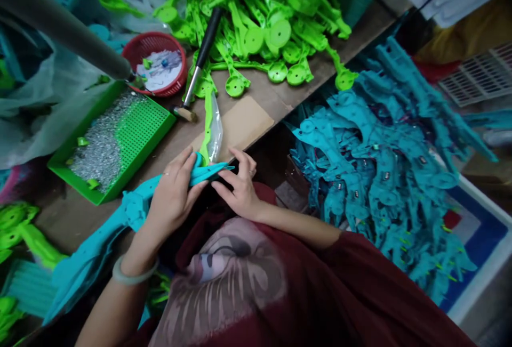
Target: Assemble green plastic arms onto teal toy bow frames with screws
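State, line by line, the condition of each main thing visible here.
Left hand: closed on the turquoise part
Turquoise part: held, tip toward the right hand
Right hand: fingers bent at that tip, contact unclear
Green heap: loose, tangled
Hammer: unheld, handle against the green heap
Green tray: partly filled with silvery pieces
Red basket: partly filled
Cardboard: flat
Turquoise stack: overlapping
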### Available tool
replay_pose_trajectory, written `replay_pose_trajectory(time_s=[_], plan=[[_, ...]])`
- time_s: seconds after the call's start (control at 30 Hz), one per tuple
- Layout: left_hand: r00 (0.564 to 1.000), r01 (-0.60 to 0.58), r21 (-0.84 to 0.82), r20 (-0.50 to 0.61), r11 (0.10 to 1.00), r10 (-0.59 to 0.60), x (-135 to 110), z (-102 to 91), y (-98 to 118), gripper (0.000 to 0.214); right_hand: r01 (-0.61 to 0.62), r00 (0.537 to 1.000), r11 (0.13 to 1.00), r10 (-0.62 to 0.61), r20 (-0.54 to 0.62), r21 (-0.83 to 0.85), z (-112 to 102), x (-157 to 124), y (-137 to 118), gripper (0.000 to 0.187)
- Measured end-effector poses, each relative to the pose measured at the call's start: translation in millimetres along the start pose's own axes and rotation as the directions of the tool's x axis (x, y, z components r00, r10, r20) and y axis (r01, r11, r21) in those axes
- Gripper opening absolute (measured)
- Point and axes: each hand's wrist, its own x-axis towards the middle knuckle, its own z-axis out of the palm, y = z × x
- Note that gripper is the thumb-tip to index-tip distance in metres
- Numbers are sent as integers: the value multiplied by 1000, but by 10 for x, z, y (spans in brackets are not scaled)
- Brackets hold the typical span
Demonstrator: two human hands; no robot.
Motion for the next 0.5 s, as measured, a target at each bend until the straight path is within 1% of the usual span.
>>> replay_pose_trajectory(time_s=[0.1,0.17,0.3,0.37,0.43,0.5], plan=[[1000,15,-16,7,1000,-15,4,-21,-14,62,-43,995,997,49,-82,70,121,21,-12,16],[1000,24,-26,14,999,-23,7,-32,-16,62,-81,983,991,97,-154,108,208,34,-23,11],[999,26,-27,24,999,-25,9,-38,-35,63,-78,953,978,130,-275,192,347,66,-77,4],[1000,13,-18,26,1000,-13,10,-33,-48,63,-80,947,973,142,-289,216,381,75,-110,5],[1000,1,-5,27,1000,0,13,-29,-52,63,-91,948,970,153,-279,226,391,71,-126,3],[1000,-7,13,28,1000,7,13,-30,-42,63,-64,955,976,121,-270,210,381,58,-109,4]])
